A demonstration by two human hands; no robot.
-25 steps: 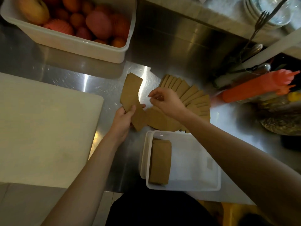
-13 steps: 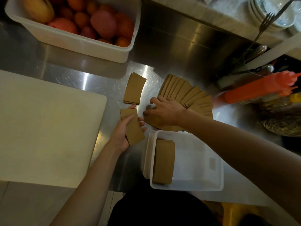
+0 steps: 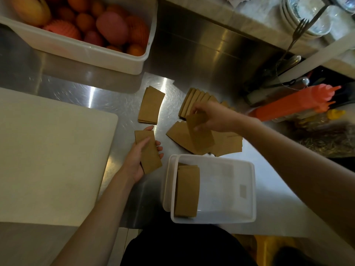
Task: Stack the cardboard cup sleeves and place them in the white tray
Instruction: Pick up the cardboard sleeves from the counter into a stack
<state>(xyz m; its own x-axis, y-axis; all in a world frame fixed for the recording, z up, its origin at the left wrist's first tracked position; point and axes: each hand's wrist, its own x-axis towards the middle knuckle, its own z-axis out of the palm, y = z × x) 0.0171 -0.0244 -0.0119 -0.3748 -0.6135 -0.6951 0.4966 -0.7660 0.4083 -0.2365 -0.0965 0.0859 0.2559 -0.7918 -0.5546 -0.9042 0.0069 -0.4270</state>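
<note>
Left hand gripping a small sleeve stack, left of the white tray. Right hand pinching one sleeve above the loose sleeves, far of tray. Inside tray, stacked sleeves along left wall.

Our left hand lies palm up, low and to the left, fingers curled beneath a flat load with the thumb pressed across its top. Our right hand reaches farther forward, raised, pinching between thumb and fingertips. Both forearms are bare and angle inward.
</note>
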